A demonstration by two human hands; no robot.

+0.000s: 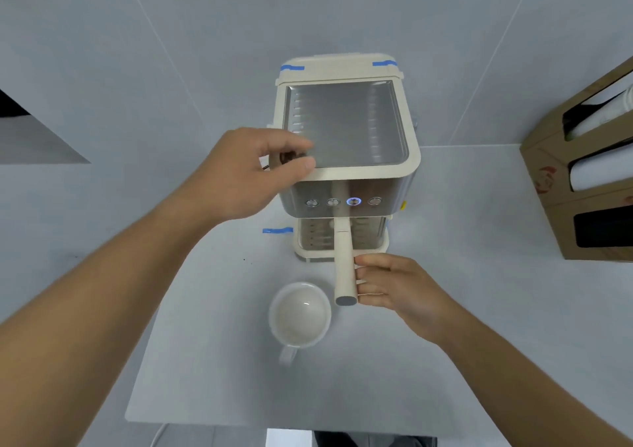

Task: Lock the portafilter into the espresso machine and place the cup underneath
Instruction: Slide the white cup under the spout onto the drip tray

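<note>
A cream and steel espresso machine (346, 128) stands on the white table, seen from above. The portafilter (344, 261) sits under its front, its cream handle pointing straight toward me; the basket end is hidden under the machine. My right hand (394, 285) touches the handle's right side with its fingertips, fingers extended. My left hand (246, 169) grips the machine's front left top corner, thumb and fingers closed on the edge. An empty white cup (299, 314) stands on the table in front of the machine, left of the handle, its own handle toward me.
The machine's drip tray (315, 241) lies under the portafilter. One button (353, 201) glows blue on the front panel. A cardboard box (582, 172) with stacked paper cups stands at the right. Blue tape (277, 230) marks the table (212, 378). A tiled wall rises behind.
</note>
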